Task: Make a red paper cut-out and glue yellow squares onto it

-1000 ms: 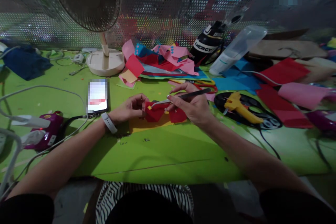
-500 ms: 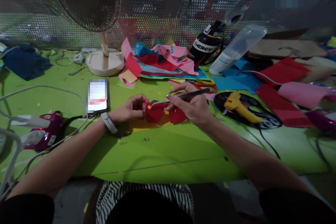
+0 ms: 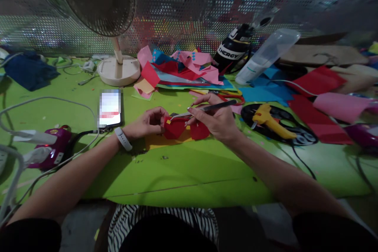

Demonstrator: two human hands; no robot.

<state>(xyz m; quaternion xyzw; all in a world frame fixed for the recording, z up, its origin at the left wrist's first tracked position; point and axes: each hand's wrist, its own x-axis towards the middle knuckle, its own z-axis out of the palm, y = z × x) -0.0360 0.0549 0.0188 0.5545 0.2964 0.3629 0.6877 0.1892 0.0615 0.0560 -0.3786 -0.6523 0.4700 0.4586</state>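
My left hand (image 3: 152,123) pinches the left edge of a red paper piece (image 3: 175,130) between thumb and fingers. Held in my right hand (image 3: 217,118) is a pair of dark-handled tweezers (image 3: 218,105), slanting down to the left. Their tips are at the top of the red paper, beside a small yellow paper bit (image 3: 168,121). A second red part (image 3: 199,130) lies to the right, partly under my right fingers. Yellow-orange paper (image 3: 161,141) rests on the green table (image 3: 189,173) beneath the red pieces.
A yellow glue gun (image 3: 274,122) lies on a black holder at right, near red paper sheets. Behind the hands are a pile of coloured paper (image 3: 183,67), scissors (image 3: 233,95), a black bottle (image 3: 233,47) and a fan (image 3: 118,69). A phone (image 3: 110,108) and a purple power block (image 3: 56,145) are at left.
Hardly anything differs. The tweezer tips have shifted slightly to the right along the top of the red paper; both hands keep their hold.
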